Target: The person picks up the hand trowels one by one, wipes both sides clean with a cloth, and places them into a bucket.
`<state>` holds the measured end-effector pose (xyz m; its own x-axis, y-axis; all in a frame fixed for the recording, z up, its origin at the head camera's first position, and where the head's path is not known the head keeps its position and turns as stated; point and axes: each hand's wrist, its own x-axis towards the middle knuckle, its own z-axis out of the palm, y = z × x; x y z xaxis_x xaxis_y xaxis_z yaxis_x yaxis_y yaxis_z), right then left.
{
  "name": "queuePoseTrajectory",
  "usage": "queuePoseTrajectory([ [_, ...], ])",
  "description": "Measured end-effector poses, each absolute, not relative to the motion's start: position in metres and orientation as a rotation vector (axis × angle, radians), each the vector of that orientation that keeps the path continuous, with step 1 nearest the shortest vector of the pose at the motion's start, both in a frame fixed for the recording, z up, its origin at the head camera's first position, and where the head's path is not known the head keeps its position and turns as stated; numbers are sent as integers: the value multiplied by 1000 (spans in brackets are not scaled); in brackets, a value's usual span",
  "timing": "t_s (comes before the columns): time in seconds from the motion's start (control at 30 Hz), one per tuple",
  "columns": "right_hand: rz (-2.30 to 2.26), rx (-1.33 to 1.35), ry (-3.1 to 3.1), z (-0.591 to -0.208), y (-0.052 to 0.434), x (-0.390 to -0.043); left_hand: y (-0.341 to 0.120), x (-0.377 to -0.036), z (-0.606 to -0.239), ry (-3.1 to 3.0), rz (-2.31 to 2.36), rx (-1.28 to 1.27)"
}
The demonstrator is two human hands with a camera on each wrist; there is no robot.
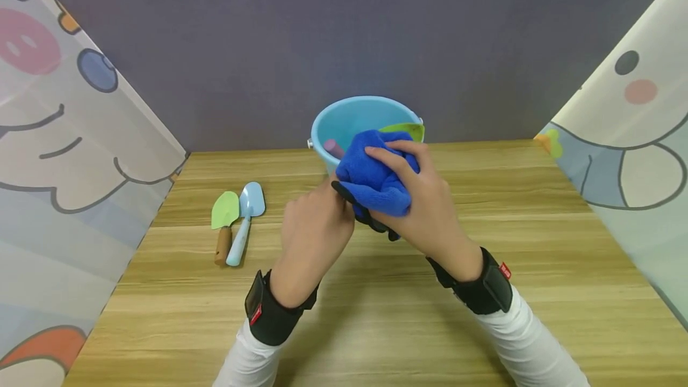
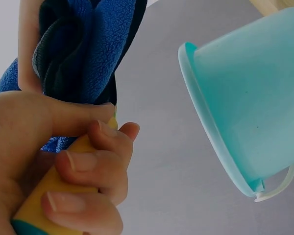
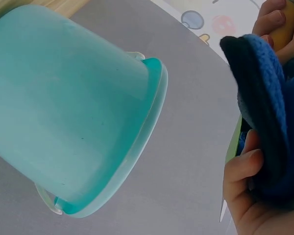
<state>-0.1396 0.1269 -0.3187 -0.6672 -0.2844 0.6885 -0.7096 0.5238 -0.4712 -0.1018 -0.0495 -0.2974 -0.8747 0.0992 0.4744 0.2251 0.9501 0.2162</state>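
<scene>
In the left wrist view my left hand (image 2: 83,161) curls its fingers round the yellow handle (image 2: 63,186) of a hand trowel. The trowel's green blade (image 1: 409,129) shows beyond the cloth in the head view, and a green edge appears behind the cloth in the right wrist view. My right hand (image 1: 424,196) grips a bunched blue towel (image 1: 371,166) with dark edging, folded over the trowel. The towel hides most of the blade. Both hands are close together, in front of the light blue bucket (image 1: 365,113) and overlapping its rim in the head view.
A pinkish stick end (image 1: 334,148) shows inside the bucket. To the left on the wooden table (image 1: 484,327) lie a green trowel (image 1: 224,214) with a brown handle and a light blue shovel (image 1: 251,200). A grey wall (image 1: 242,46) stands behind, with cartoon-printed sheets at both sides.
</scene>
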Motion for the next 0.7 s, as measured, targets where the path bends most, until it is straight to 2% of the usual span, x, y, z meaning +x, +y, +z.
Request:
queuePoseTrajectory([
  [0.7,1064,804,-2143,-319,124,-136,-53,-99,-294,-2577,-396,-287],
])
